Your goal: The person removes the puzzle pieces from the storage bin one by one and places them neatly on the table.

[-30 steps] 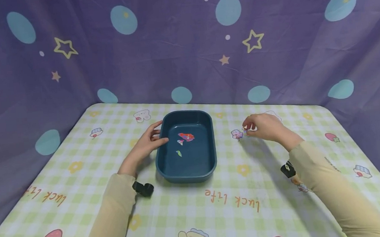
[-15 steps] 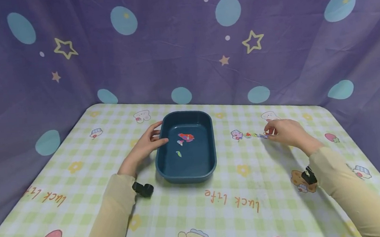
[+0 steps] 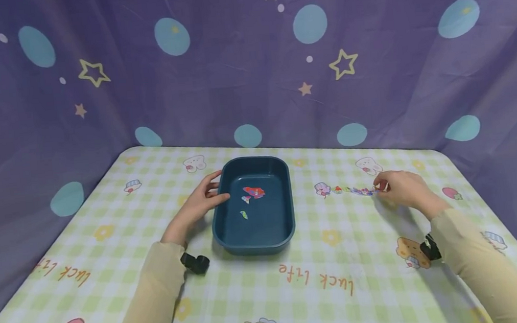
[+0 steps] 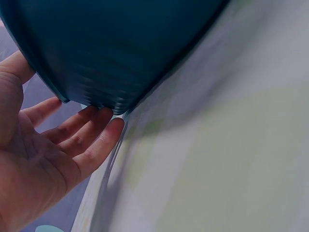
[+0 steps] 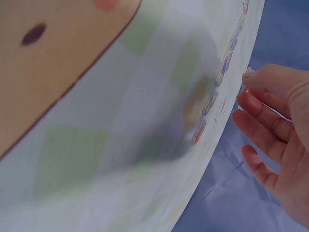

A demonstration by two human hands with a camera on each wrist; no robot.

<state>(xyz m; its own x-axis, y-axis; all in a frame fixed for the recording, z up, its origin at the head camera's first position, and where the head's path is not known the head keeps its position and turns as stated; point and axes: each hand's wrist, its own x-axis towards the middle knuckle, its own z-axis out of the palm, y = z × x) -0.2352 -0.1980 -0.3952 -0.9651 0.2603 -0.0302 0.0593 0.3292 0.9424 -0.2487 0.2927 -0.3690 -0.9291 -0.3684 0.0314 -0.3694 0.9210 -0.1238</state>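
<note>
A deep teal plastic tub stands near the middle of the table. My left hand holds its left side, thumb over the rim and fingers along the outer wall. Inside lie a red sticker-like piece, a small pale one and a green one. To the right, my right hand pinches a tiny pale piece between thumb and forefinger, the other fingers loosely bent. It is at the right end of a row of small colourful pieces lying on the cloth.
A green-and-white checked cloth with printed cartoons, flowers and words covers the table. A purple curtain with stars and ovals hangs behind. Black wrist cameras sit on both wrists, and the right forearm crosses the table's right side.
My right hand has moved right along the row and slightly nearer, uncovering the small pieces it had hidden. The left hand and the tub have stayed in place.
</note>
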